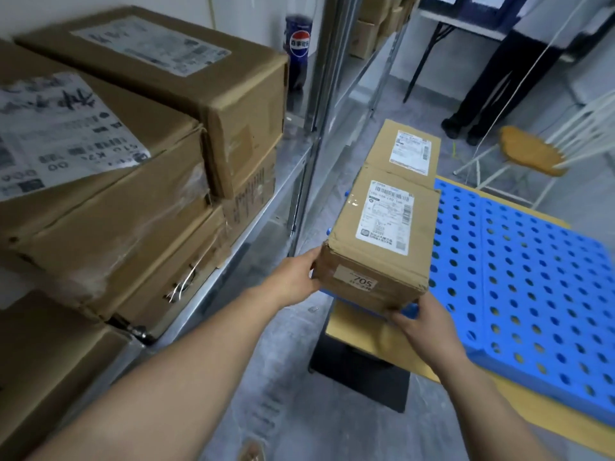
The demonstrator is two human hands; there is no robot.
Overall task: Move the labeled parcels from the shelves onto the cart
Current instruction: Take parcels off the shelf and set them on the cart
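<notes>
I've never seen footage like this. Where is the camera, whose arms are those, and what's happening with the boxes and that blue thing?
There is no machine here. A person wears a wide-angle camera on the head, so you look down along their own bare arms. The left hand and right hand grip a brown parcel with a shipping label and a sticker reading 705, one hand at each near corner. The parcel is at the near corner of the cart, the blue deck full of round holes. I cannot tell whether it already rests there. A second parcel lies just beyond it. On the left, metal shelves hold more labeled cartons and a cola bottle.
</notes>
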